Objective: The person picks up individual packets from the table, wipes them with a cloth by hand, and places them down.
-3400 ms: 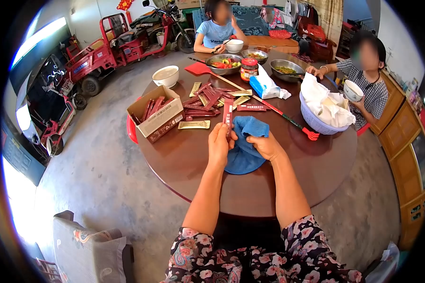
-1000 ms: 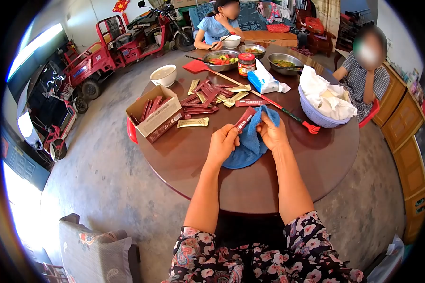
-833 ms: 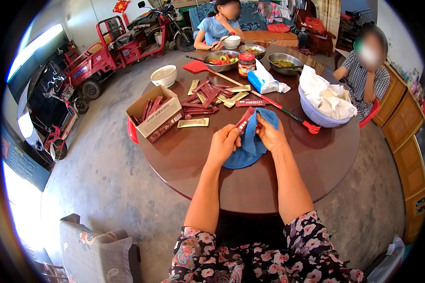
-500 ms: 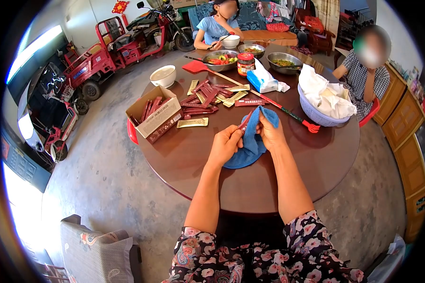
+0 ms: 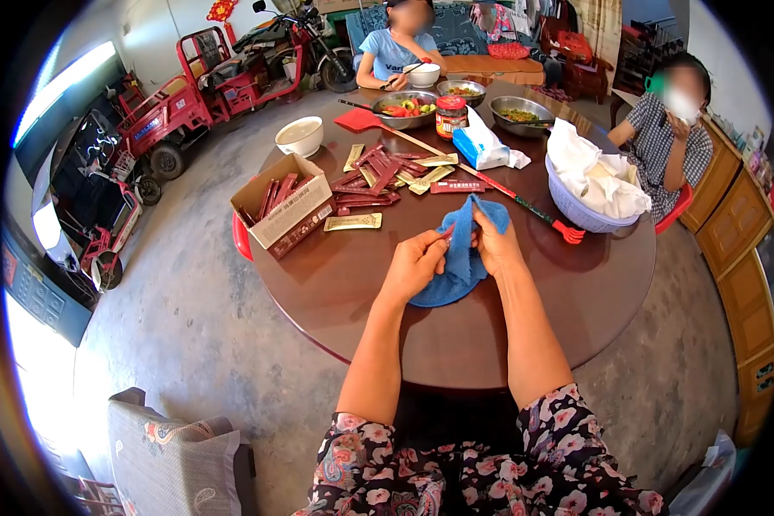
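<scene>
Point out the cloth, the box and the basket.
Cloth point(image 5: 462, 272): head view, on the middle of its folds.
Box point(image 5: 291, 215): head view, on its printed side.
Basket point(image 5: 580, 209): head view, on its outer wall, below the rim.

Light-blue T-shirt point(image 5: 383, 50), top centre of frame: dark letters "Vari" on chest, rest of word hidden. Carton point(image 5: 295, 212), left of centre: line of Chinese-looking characters along tan panel, too small to read. Red-brown sachet point(image 5: 457, 187), mid-frame: row of pale characters, illegible. Jar point(image 5: 450, 119), upper centre: label print too small. Red three-wheeler point(image 5: 156, 129), upper left: pale lettering, unreadable.
</scene>
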{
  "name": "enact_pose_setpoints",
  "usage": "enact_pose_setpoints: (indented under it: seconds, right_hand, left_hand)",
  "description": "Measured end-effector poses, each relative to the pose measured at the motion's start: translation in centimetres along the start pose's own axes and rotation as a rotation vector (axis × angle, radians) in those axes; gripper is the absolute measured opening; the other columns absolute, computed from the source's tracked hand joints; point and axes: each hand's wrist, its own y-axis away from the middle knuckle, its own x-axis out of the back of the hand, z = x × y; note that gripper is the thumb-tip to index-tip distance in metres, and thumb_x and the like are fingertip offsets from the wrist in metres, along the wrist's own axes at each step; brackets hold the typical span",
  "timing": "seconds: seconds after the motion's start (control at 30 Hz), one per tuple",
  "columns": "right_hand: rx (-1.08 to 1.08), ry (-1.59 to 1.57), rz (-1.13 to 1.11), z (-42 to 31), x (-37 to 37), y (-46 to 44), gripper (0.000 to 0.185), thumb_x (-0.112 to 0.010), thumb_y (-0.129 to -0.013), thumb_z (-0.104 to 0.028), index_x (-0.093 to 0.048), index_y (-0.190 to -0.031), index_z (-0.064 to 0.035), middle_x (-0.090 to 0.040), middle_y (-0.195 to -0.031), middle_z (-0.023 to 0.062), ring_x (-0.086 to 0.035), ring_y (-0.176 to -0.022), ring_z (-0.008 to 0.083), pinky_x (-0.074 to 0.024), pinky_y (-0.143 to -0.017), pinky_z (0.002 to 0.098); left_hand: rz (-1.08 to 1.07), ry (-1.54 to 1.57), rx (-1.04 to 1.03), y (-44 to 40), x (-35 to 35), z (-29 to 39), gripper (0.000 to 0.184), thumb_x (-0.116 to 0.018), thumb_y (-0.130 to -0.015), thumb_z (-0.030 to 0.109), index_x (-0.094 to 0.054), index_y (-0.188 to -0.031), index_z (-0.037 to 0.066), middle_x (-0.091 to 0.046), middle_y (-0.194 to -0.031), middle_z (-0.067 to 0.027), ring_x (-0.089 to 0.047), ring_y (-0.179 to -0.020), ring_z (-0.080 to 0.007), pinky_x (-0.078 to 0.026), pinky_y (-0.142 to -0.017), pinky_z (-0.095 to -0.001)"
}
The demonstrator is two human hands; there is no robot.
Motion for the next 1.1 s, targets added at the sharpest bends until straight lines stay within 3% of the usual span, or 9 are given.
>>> enact_pose_setpoints:
  seconds: [0.1,0.2,0.33,0.43,0.53,0.63,0.87,0.97,1.1]
  right_hand:
    - [0.035,-0.218,0.110,-0.2,-1.4,0.7,0.011,-0.063,-0.084,-0.019,-0.062,-0.085,-0.0080,-0.063,-0.081,0.0030,-0.060,-0.070,0.0133,-0.0474,-0.062,0.0275]
    - [0.112,-0.397,0.079,-1.7,-2.5,1.6,0.011,-0.064,-0.084,-0.019,-0.062,-0.084,-0.0085,-0.063,-0.082,0.0037,-0.060,-0.072,0.0150,-0.0490,-0.065,0.0295]
    - [0.049,-0.468,0.072,-0.5,-2.0,0.7,0.010,-0.065,-0.083,-0.018,-0.062,-0.084,-0.0089,-0.063,-0.082,0.0037,-0.059,-0.074,0.0164,-0.0499,-0.069,0.0312]
    - [0.065,-0.449,0.086,-0.5,-2.7,1.3,0.011,-0.067,-0.081,-0.018,-0.062,-0.084,-0.0092,-0.062,-0.082,0.0021,-0.058,-0.074,0.0143,-0.0484,-0.066,0.0292]
    - [0.059,-0.132,-0.123,-1.3,-2.9,1.5,0.009,-0.068,-0.078,-0.015,-0.062,-0.076,-0.0079,-0.059,-0.074,0.0002,-0.052,-0.065,0.0086,-0.0398,-0.057,0.0229]
    - [0.067,0.129,-0.123,-2.6,-4.7,3.1,0.009,-0.067,-0.077,-0.014,-0.063,-0.075,-0.0060,-0.058,-0.071,-0.0004,-0.050,-0.062,0.0076,-0.0386,-0.055,0.0224]
    - [0.100,0.043,0.045,-1.3,-3.0,2.1,0.014,-0.070,-0.074,-0.018,-0.060,-0.076,-0.0082,-0.058,-0.069,-0.0009,-0.050,-0.058,0.0076,-0.0390,-0.052,0.0219]
    - [0.019,0.105,-0.115,-2.0,-3.0,2.0,0.017,-0.074,-0.071,-0.018,-0.059,-0.076,-0.0105,-0.057,-0.067,-0.0026,-0.049,-0.056,0.0065,-0.0365,-0.050,0.0206]
    - [0.078,0.139,-0.009,-0.8,-3.8,2.5,0.016,-0.074,-0.070,-0.013,-0.059,-0.075,-0.0114,-0.054,-0.066,-0.0046,-0.048,-0.057,0.0058,-0.0360,-0.050,0.0216]
  left_hand:
    - [-0.009,0.028,-0.031,-0.1,-0.3,-0.3,0.018,-0.048,-0.090,0.017,-0.056,-0.079,0.006,-0.054,-0.062,0.0023,-0.042,-0.050,-0.0036,-0.034,-0.047,-0.0181]
    - [-0.049,0.136,-0.024,-0.1,0.0,-0.4,0.014,-0.048,-0.090,0.015,-0.055,-0.082,0.005,-0.054,-0.065,0.0017,-0.043,-0.052,-0.0038,-0.035,-0.048,-0.0183]
    - [-0.080,0.183,-0.044,-0.1,-0.1,-0.3,0.013,-0.047,-0.091,0.013,-0.054,-0.086,0.004,-0.056,-0.069,0.0004,-0.044,-0.054,-0.0041,-0.036,-0.050,-0.0184]
    - [-0.040,0.256,-0.067,-0.1,-0.1,-0.1,0.013,-0.047,-0.092,0.012,-0.054,-0.088,0.002,-0.061,-0.074,-0.0020,-0.047,-0.056,-0.0048,-0.039,-0.053,-0.0191]
    - [0.001,0.309,-0.072,-0.2,0.0,-0.6,0.014,-0.047,-0.092,0.011,-0.056,-0.091,0.001,-0.064,-0.078,-0.0042,-0.050,-0.056,-0.0051,-0.041,-0.053,-0.0190]
    - [0.011,0.213,-0.037,-0.3,-0.2,-0.7,0.014,-0.049,-0.091,0.011,-0.058,-0.089,0.001,-0.064,-0.076,-0.0047,-0.052,-0.055,-0.0049,-0.043,-0.051,-0.0186]
    - [0.022,-0.017,-0.048,-0.1,-0.5,-0.8,0.016,-0.050,-0.089,0.010,-0.060,-0.085,-0.001,-0.061,-0.068,-0.0024,-0.052,-0.053,-0.0056,-0.044,-0.051,-0.0196]
    - [0.041,-0.053,-0.091,-0.2,-0.7,-1.2,0.015,-0.051,-0.087,0.009,-0.061,-0.083,-0.001,-0.060,-0.064,-0.0031,-0.053,-0.051,-0.0071,-0.044,-0.049,-0.0217]
    - [0.095,-0.147,-0.067,0.1,-0.8,-0.5,0.013,-0.051,-0.085,0.007,-0.061,-0.081,-0.002,-0.058,-0.060,-0.0039,-0.054,-0.051,-0.0084,-0.045,-0.049,-0.0239]
